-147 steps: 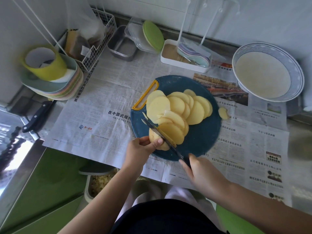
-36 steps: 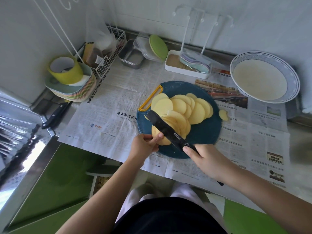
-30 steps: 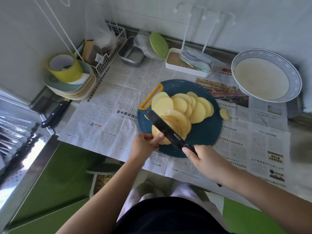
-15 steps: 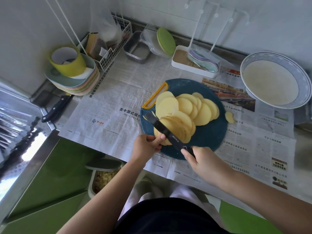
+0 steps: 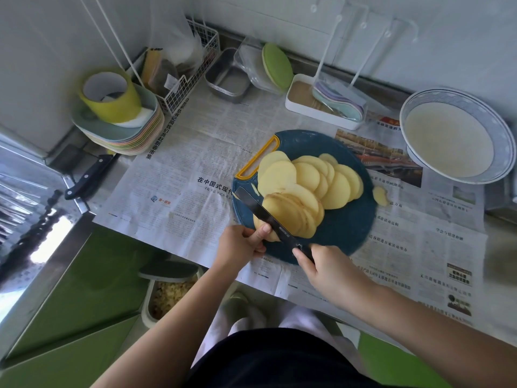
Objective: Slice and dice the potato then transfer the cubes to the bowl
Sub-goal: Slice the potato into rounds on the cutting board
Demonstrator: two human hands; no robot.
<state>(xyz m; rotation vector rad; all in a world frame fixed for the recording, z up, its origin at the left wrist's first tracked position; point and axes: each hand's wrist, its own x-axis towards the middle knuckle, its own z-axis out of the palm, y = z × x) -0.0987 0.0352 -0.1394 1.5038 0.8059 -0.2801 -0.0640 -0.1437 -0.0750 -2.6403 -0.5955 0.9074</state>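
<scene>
between a second ago and this moment the black-bladed kitchen knife [image 5: 263, 212] had rolled from showing its broad flat face to a narrower, more edge-on view, while its tip stayed over the left rim of the round dark blue plastic cutting board with a yellow handle loop [image 5: 349, 228]. the right hand [image 5: 327, 267] kept its fingers wrapped round the handle, forefinger reaching towards the base of the blade. the left hand [image 5: 240, 247] had not shifted: thumb and curled fingertips still pinched the pale yellow potato stub [image 5: 256, 222] at the near left edge of the board, with the blade lying across it. on the blade's far side a pack of thin cuts leaned together, and beyond them the round pale yellow potato slices [image 5: 307, 177] lay fanned over the middle of the board as before. one small loose potato piece [image 5: 380, 196] remained on the printed newspaper sheet [image 5: 181, 141], just off the board's right edge. the wide white bowl with a blue patterned rim [image 5: 502, 135] stood well apart at the far right.

the newspaper's bold headline [image 5: 214, 182] read "在中国式现", and the board covered its end. a small blue logo with red characters [image 5: 161, 200] below it was too blurred to read. a vertical headline ran beside the stack of pastel plates [image 5: 126, 135], but i could not read it with certainty. a small white mark on the blade near the handle was too small to make out.
</scene>
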